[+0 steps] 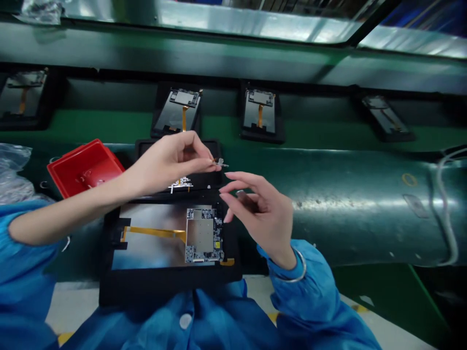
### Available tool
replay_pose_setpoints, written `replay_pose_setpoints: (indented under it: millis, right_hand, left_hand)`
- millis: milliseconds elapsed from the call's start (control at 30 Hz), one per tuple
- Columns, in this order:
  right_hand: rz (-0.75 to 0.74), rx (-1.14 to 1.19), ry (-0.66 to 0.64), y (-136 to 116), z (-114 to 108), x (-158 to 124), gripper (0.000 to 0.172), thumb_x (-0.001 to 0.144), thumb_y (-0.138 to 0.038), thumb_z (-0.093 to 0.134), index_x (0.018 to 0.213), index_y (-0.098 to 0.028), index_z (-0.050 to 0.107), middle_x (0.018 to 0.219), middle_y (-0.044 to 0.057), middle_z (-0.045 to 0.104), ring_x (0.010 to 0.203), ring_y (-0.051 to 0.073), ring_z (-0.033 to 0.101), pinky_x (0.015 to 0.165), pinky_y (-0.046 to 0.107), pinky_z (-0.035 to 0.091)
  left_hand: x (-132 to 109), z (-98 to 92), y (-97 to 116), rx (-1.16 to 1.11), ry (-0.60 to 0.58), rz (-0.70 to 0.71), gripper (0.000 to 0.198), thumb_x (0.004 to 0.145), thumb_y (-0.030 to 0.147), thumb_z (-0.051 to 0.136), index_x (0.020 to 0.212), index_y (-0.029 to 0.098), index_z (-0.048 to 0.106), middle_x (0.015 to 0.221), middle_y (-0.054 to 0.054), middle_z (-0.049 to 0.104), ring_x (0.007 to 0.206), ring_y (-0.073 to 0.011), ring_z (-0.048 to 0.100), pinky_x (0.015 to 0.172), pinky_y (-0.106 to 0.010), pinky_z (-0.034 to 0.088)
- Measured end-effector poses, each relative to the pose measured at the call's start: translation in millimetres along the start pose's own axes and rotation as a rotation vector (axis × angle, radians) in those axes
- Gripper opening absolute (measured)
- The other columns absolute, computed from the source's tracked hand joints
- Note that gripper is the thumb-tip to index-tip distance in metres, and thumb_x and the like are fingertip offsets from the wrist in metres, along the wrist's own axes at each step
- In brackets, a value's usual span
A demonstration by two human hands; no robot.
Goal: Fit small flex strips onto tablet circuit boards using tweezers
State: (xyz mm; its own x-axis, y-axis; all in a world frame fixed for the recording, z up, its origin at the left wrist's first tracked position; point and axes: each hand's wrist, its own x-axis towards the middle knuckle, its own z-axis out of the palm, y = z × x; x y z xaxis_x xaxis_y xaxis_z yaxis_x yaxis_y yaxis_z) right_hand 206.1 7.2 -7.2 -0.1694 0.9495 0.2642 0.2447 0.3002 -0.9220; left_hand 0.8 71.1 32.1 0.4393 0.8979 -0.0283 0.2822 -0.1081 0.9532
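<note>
My left hand (171, 163) hovers above a black tray (146, 287) and pinches a tiny clear part (221, 164) between thumb and forefinger. My right hand (260, 211) is just below and right of that part, fingers apart and loosely curled, holding nothing I can see. In the tray lies a tablet back panel (153, 245) with a circuit board (204, 236) and an orange flex cable (155, 232). A second black tray (204, 180) sits behind it, mostly hidden by my left hand.
A red bin (85, 167) stands at the left beside clear plastic bags (12, 172). Several black trays with panels (177, 112) ride on the green conveyor belt (328, 136) behind. A rounded green rail (365, 204) runs to the right, with a white cable (447, 209).
</note>
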Motion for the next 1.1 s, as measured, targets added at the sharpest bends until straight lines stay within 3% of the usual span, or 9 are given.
replay_pose_setpoints:
  millis: [133, 233, 433, 633, 733, 900, 1033, 1100]
  right_hand:
    - [-0.068, 0.021, 0.007, 1.3, 11.9, -2.5, 0.023, 0.086, -0.020, 0.072, 0.107, -0.026, 0.063, 0.101, 0.000, 0.074, 0.057, 0.011, 0.070, 0.054, 0.025, 0.058]
    - [-0.072, 0.059, -0.030, 2.3, 13.7, -2.4, 0.025, 0.080, -0.022, 0.079, 0.098, -0.025, 0.062, 0.088, -0.002, 0.075, 0.060, 0.014, 0.072, 0.056, 0.025, 0.059]
    - [0.164, 0.500, -0.329, -1.8, 12.2, 6.0, 0.035, 0.070, -0.022, 0.086, 0.084, -0.023, 0.054, 0.074, -0.004, 0.072, 0.043, 0.008, 0.062, 0.040, 0.019, 0.051]
    - [0.297, 0.591, -0.426, -1.9, 19.0, 14.4, 0.040, 0.069, -0.030, 0.087, 0.078, -0.023, 0.048, 0.063, -0.007, 0.063, 0.037, 0.008, 0.055, 0.034, 0.019, 0.045]
    - [0.293, 0.632, -0.453, 0.9, 23.6, 16.9, 0.037, 0.073, -0.029, 0.084, 0.079, -0.023, 0.048, 0.059, -0.008, 0.059, 0.037, 0.008, 0.056, 0.033, 0.018, 0.042]
    - [0.226, 0.715, -0.510, 8.5, 25.2, 16.3, 0.018, 0.088, -0.023, 0.069, 0.086, -0.020, 0.052, 0.077, -0.001, 0.071, 0.040, 0.006, 0.060, 0.039, 0.017, 0.047]
    - [0.161, 0.623, -0.423, 14.4, 13.6, 13.3, 0.013, 0.087, -0.017, 0.070, 0.086, -0.018, 0.056, 0.076, 0.001, 0.072, 0.043, 0.008, 0.064, 0.042, 0.018, 0.049]
    - [0.137, 0.565, -0.375, 17.8, 5.5, 12.7, 0.012, 0.085, -0.013, 0.070, 0.084, -0.017, 0.058, 0.074, 0.001, 0.072, 0.044, 0.009, 0.065, 0.044, 0.019, 0.051]
  left_hand:
    - [-23.4, 13.0, 5.1, 0.033, 0.072, 0.072, 0.009, 0.085, 0.028, 0.066, 0.080, 0.020, 0.066, 0.107, -0.005, 0.066, 0.096, -0.0161, 0.066, 0.080, -0.028, 0.056]
    - [-29.6, 12.6, -2.3, 0.089, 0.066, 0.100, 0.008, 0.083, 0.027, 0.070, 0.078, 0.021, 0.069, 0.103, -0.004, 0.061, 0.097, -0.0160, 0.062, 0.081, -0.027, 0.054]
    - [-36.9, 9.0, -11.4, 0.196, -0.020, 0.227, 0.008, 0.086, 0.029, 0.071, 0.080, 0.024, 0.071, 0.098, -0.002, 0.056, 0.095, -0.0161, 0.057, 0.084, -0.029, 0.052]
    - [-44.1, 10.2, -11.8, 0.313, 0.015, 0.399, 0.010, 0.091, 0.027, 0.065, 0.082, 0.024, 0.067, 0.096, -0.004, 0.054, 0.091, -0.0168, 0.054, 0.081, -0.030, 0.051]
    - [-47.5, 11.2, -13.8, 0.350, 0.038, 0.403, 0.008, 0.093, 0.024, 0.061, 0.085, 0.024, 0.064, 0.099, -0.005, 0.052, 0.092, -0.0178, 0.054, 0.081, -0.031, 0.051]
    - [-49.5, 12.6, -15.1, 0.347, 0.029, 0.357, 0.007, 0.092, 0.024, 0.060, 0.085, 0.025, 0.064, 0.101, -0.005, 0.053, 0.095, -0.0200, 0.053, 0.084, -0.034, 0.051]
    - [-61.1, -2.6, -14.0, 0.377, -0.018, 0.300, 0.011, 0.093, 0.029, 0.058, 0.084, 0.026, 0.063, 0.101, -0.005, 0.050, 0.095, -0.0196, 0.053, 0.086, -0.034, 0.051]
    - [-72.1, -15.2, -14.7, 0.416, 0.013, 0.249, 0.010, 0.092, 0.031, 0.058, 0.085, 0.028, 0.064, 0.102, -0.004, 0.049, 0.094, -0.0189, 0.052, 0.084, -0.033, 0.051]
